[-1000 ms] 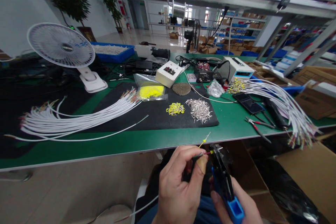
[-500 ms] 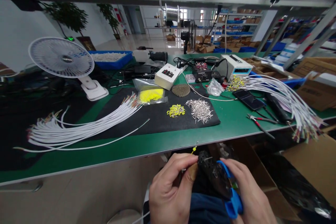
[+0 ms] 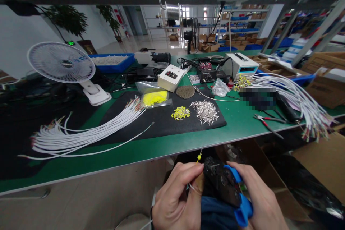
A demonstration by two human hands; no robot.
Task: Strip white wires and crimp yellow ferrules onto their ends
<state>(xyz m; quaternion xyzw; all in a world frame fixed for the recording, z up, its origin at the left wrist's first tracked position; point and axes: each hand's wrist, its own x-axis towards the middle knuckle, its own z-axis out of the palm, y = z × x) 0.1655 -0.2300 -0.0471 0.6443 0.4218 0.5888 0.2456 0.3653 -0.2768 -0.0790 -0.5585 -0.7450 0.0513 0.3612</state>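
Between thumb and forefinger, my left hand (image 3: 180, 194) pinches a thin wire (image 3: 198, 160) whose upper end carries small yellow-collared terminals (image 3: 199, 156). Its white cable trails down below the hand. My right hand (image 3: 258, 196) is wrapped round the blue handles of a black-headed crimping tool (image 3: 223, 181). The tool's head lies just right of my left fingertips, apart from the yellow terminals. Beyond the hands, on a black mat, are a heap of yellow-collared terminals (image 3: 180, 113) and a heap of bare silvery terminals (image 3: 205, 112).
White cables (image 3: 88, 134) lie bundled at left, and more cables (image 3: 285, 93) at right. Red-handled cutters (image 3: 268, 122) rest near the bench edge. A white fan (image 3: 63, 63), a bag of yellow parts (image 3: 155, 97) and a switch box (image 3: 172, 78) stand behind. Cardboard boxes (image 3: 318, 169) sit at lower right.
The crimping tool has tilted slightly and dropped a little lower with my right hand. My left hand still pinches the wire, almost in place. The view has shifted slightly.
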